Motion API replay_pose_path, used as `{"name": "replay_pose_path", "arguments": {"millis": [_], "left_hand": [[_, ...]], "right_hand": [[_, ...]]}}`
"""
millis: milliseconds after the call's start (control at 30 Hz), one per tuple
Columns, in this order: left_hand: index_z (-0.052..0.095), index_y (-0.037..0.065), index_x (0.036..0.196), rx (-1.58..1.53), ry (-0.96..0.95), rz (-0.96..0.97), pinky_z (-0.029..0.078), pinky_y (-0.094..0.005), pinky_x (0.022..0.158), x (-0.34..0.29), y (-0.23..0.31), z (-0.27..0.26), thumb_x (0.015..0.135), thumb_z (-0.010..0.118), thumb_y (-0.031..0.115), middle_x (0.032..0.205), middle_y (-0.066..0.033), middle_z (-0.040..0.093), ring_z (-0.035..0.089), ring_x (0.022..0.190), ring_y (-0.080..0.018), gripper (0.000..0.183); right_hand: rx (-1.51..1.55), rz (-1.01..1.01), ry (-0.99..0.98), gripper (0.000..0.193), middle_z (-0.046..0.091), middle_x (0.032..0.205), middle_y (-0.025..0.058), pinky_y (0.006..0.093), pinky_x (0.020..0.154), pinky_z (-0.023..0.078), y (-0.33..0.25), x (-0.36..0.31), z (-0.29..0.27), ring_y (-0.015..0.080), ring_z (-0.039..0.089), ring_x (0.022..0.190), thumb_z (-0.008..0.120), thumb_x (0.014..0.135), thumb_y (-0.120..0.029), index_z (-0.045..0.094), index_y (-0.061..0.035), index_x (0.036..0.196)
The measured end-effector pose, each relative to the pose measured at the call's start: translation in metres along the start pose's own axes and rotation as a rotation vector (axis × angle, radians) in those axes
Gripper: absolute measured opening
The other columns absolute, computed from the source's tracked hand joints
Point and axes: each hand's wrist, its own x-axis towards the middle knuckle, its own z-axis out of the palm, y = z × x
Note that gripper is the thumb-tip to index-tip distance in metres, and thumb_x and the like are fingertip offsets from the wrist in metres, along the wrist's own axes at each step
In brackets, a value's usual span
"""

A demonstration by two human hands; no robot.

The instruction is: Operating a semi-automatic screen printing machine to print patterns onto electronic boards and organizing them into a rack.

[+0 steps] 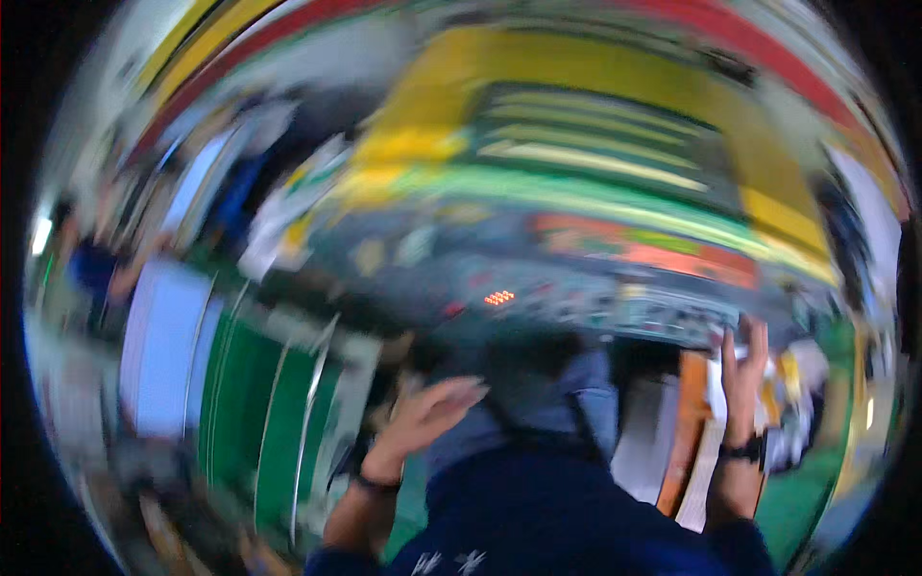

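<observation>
Motion blurs the whole view. My left hand [432, 415], with a dark band at the wrist, hovers left of my body with its fingers stretched out; nothing shows in it. On the right, my right hand [743, 374] is raised with fingers apart, just in front of a control panel [672, 312] with rows of knobs or dials; whether it touches the panel I cannot tell. A small orange-lit display [499, 299] glows on the panel's left part. Behind it rises a large yellow machine or cabinet [595, 67] with a dark slatted front section [595, 144].
Below my right hand stand an orange-brown edged board or box [680, 432] and white sheets [645, 451]. Green panels [279, 403] and a pale blue panel [165, 346] are on the left. A person in dark clothes [96, 269] is at the far left.
</observation>
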Motion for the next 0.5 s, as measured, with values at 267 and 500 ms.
{"name": "replay_pose_path", "arguments": {"millis": [267, 500], "left_hand": [[0.058, 0.003, 0.124, 0.089, 0.808, 0.096, 0.048, -0.0298, 0.088, -0.263, -0.097, -0.021, 0.087, 0.054, 0.0, 0.11, -0.0073, 0.064, 0.06, 0.1, -0.0162, 0.038], [0.056, -0.003, 0.123, 0.304, 2.084, -0.223, 0.048, -0.0324, 0.087, -0.548, -0.199, -0.053, 0.084, 0.048, 0.0, 0.113, -0.0132, 0.064, 0.061, 0.1, -0.0225, 0.041]], "right_hand": [[0.71, -0.559, -0.937, 0.046, 0.062, 0.119, 0.017, 0.0353, 0.092, 0.046, -0.329, -0.091, 0.176, 0.0298, 0.059, 0.11, 0.065, 0.085, -0.011, 0.053, -0.0026, 0.128], [0.678, -0.903, -1.077, 0.061, 0.045, 0.141, 0.0204, 0.0396, 0.111, 0.031, -0.481, -0.186, 0.308, 0.0336, 0.042, 0.131, 0.063, 0.085, -0.018, 0.041, 0.0004, 0.139]]}}
